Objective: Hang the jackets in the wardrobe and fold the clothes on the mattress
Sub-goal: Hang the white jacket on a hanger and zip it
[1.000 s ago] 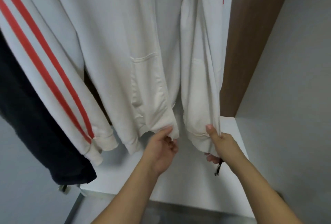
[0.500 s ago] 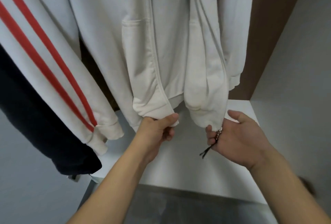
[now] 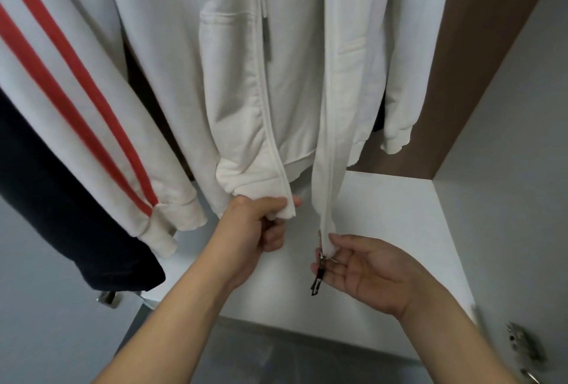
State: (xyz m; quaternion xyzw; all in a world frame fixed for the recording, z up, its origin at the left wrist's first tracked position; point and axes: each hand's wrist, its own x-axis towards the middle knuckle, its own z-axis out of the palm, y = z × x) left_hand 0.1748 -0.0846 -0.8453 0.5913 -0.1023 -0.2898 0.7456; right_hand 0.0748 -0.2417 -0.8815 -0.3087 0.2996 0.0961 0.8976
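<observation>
At the far left a dark garment [image 3: 61,217] hangs with its hem low, partly behind a white sleeve with two red stripes [image 3: 92,125] that slants down to a ribbed cuff. Just below the dark hem, a small metal fitting [image 3: 107,297] shows at the wardrobe's lower edge.

Toward the middle, a white zip-up jacket [image 3: 233,82] hangs in the wardrobe with its front open, the two zipper edges parted near the bottom. A grey-tipped drawstring [image 3: 266,36] dangles between the panels higher up. The left hand [image 3: 255,230] comes up from below and holds the bottom corner of the jacket's left front panel; its grip is closed on the hem, thumb on top and fingers curled beneath the bunched fabric.

Just to the right, the right hand [image 3: 362,273] holds the bottom end of the other zipper edge. Its grip is a pinch between thumb and fingertips on the fabric tip, while the remaining fingers lie loosely extended. The metal slider with a black zipper pull [image 3: 316,282] hangs down just beside those fingers.

Under both hands lies the white wardrobe shelf [image 3: 399,230]. Further right, the jacket's other cuff [image 3: 396,138] hangs in front of a brown wardrobe panel [image 3: 476,61], and a pale wall [image 3: 522,168] fills the right edge. A blurred metal hinge [image 3: 522,346] sits at the lower right corner.
</observation>
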